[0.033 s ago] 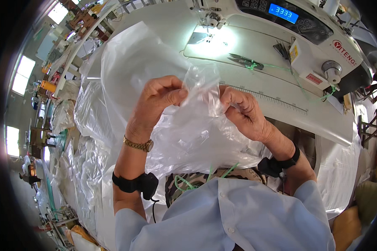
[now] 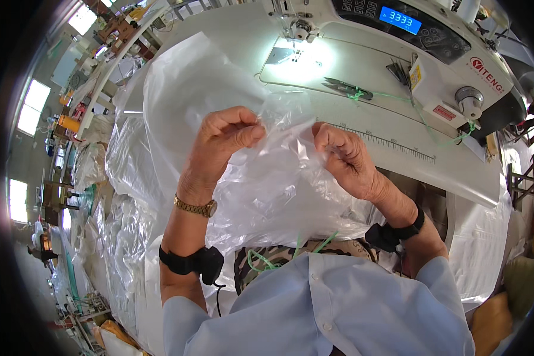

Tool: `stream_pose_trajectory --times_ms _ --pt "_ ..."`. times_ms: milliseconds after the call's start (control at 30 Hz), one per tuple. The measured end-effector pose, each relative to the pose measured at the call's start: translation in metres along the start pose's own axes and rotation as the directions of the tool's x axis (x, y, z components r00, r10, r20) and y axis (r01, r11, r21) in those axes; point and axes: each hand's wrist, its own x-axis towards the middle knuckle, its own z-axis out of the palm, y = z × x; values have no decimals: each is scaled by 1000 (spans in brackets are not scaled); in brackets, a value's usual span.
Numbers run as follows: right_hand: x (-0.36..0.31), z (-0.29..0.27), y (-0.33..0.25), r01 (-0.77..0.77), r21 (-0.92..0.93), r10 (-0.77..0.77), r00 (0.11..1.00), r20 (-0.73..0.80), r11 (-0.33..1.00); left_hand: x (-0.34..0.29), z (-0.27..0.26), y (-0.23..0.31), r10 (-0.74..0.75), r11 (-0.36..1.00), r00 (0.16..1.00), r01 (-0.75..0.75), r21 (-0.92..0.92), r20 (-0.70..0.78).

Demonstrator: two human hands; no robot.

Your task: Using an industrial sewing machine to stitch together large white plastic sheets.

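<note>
Clear plastic sheeting (image 2: 267, 190) spreads over my lap and up onto the sewing machine table. Its upper edge is pinched in my left hand (image 2: 228, 133), thumb against fingers, and in my right hand (image 2: 345, 155), whose fingers are curled in. A short creased stretch of the film runs between the two hands, in front of the table's near edge. Just beyond them is the sewing machine (image 2: 299, 26), its lamp lit over the needle plate. Thread snips (image 2: 347, 89) with green cord tied to them lie on the machine bed, to the right of the needle area.
A printed ruler scale (image 2: 391, 142) runs along the table's near right part. The machine's control panel (image 2: 400, 21) glows blue. More crumpled plastic (image 2: 115, 255) heaps at my left, and green strips (image 2: 261, 261) lie on my lap. Workbenches and windows stand far left.
The piece of film between my hands has shifted: the flap that stood up there now lies lower and more folded over. Both hands stay in nearly the same place.
</note>
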Motion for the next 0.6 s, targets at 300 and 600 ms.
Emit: stream_pose_trajectory --times_ms 300,600 --pt "-10 -3 13 -286 160 312 934 -172 945 5 9 36 273 957 939 -287 -39 -210" --pt "7 -31 -20 -273 158 244 953 181 949 8 4 47 210 978 965 -206 42 -158"
